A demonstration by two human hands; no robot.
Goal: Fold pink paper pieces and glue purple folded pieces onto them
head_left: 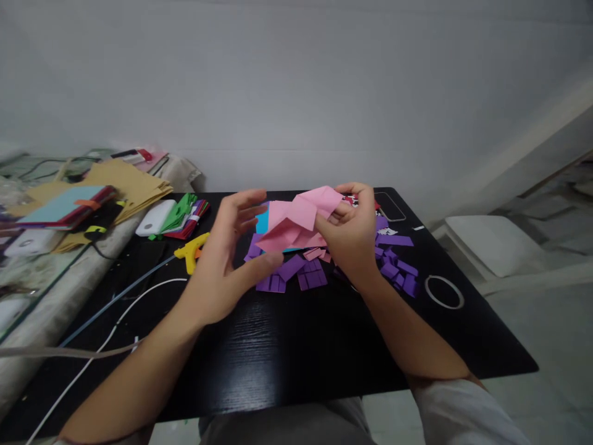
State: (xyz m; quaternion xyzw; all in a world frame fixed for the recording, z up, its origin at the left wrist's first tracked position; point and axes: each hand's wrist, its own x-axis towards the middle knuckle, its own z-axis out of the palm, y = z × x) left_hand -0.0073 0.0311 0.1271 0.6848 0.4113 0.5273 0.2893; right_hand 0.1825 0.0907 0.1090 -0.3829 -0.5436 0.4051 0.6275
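Observation:
A folded pink paper [296, 219] is held above the black table [287, 352]. My right hand [354, 238] pinches its right side between thumb and fingers. My left hand [229, 259] has its fingers spread, with the thumb touching the paper's lower left edge. Under the pink paper lie a blue sheet [262, 224] and several small folded purple paper pieces [310, 275], plus a few small pink pieces [315, 253].
A yellow glue gun [191, 250] lies left of my hands with white and grey cables [115, 321]. Green and red paper stacks [185, 216], a white box [155, 217] and brown envelopes [125, 185] sit at the left. A tape ring [443, 292] lies at the right.

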